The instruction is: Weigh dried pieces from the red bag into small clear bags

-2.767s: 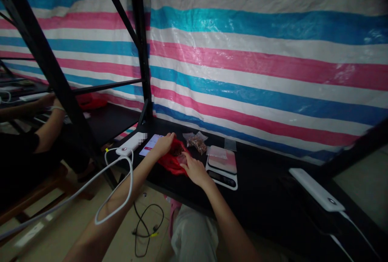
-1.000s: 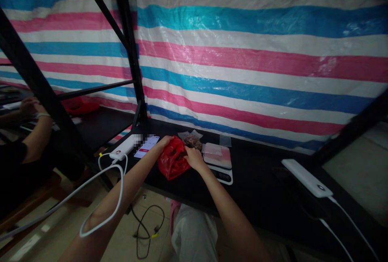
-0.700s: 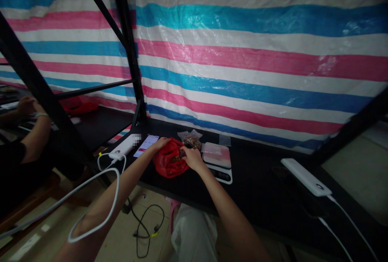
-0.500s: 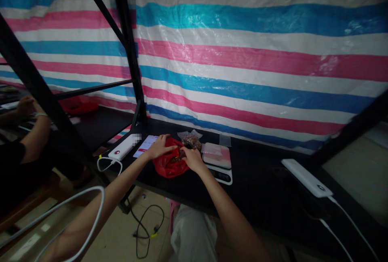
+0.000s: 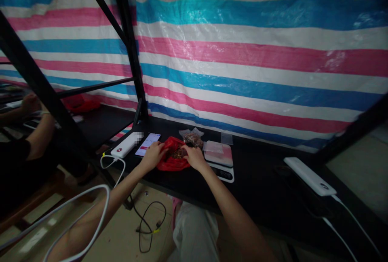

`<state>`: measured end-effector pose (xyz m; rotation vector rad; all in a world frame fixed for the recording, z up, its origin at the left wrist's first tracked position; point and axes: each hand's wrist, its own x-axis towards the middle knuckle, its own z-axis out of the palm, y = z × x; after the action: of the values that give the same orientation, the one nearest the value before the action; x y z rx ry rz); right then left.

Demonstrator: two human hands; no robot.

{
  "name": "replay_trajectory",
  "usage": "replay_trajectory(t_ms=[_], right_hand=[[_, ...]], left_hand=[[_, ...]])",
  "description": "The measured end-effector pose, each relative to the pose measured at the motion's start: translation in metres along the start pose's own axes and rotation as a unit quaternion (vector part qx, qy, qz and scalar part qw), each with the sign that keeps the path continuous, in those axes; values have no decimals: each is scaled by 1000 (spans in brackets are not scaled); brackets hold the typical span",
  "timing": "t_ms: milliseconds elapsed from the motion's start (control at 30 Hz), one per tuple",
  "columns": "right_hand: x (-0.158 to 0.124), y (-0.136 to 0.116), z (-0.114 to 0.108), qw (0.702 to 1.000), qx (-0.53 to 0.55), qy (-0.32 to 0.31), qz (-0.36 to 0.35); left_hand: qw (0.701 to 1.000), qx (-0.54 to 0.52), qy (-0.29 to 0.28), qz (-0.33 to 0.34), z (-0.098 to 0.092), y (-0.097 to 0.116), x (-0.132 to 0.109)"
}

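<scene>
A red plastic bag (image 5: pixel 169 166) lies open on the black table, with small brown pieces (image 5: pixel 177 153) inside it. My left hand (image 5: pixel 153 155) is closed on the bag's left rim. At the right rim, my right hand (image 5: pixel 194 158) has its fingers bent over the edge of the bag; a small dark patch by these fingers is too unclear to name. Just behind the bag sits a clear bag of brown pieces (image 5: pixel 194 140). To the right stands a white kitchen scale (image 5: pixel 218 153) with small clear bags (image 5: pixel 214 147) on its left part.
Left of the bag lie a lit phone (image 5: pixel 148 144) and a white power bank (image 5: pixel 125 144) with a cable. Another power bank (image 5: pixel 309 176) is at the right. A flat clear bag (image 5: pixel 226 138) lies behind the scale. A co-worker's arm (image 5: pixel 41 132) shows beyond the black frame.
The mouth of the red bag is spread wider and more of the brown pieces show. My left hand has moved down and nearer onto the bag's left rim.
</scene>
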<state>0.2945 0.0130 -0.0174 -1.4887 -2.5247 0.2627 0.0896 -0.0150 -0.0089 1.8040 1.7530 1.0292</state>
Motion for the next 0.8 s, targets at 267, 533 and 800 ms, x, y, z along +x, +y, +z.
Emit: replay_trajectory(t_ms=[267, 533, 800], right_hand=[[-2, -3, -4, 1000, -7, -5, -11], [-3, -5, -5, 1000, -21, -7, -16], [-6, -7, -3, 1000, -30, -2, -3]], left_hand=[[902, -358, 34, -239, 3, -2, -15], [752, -569, -6, -333, 12, 15, -19], [720, -636, 11, -276, 16, 20, -19]])
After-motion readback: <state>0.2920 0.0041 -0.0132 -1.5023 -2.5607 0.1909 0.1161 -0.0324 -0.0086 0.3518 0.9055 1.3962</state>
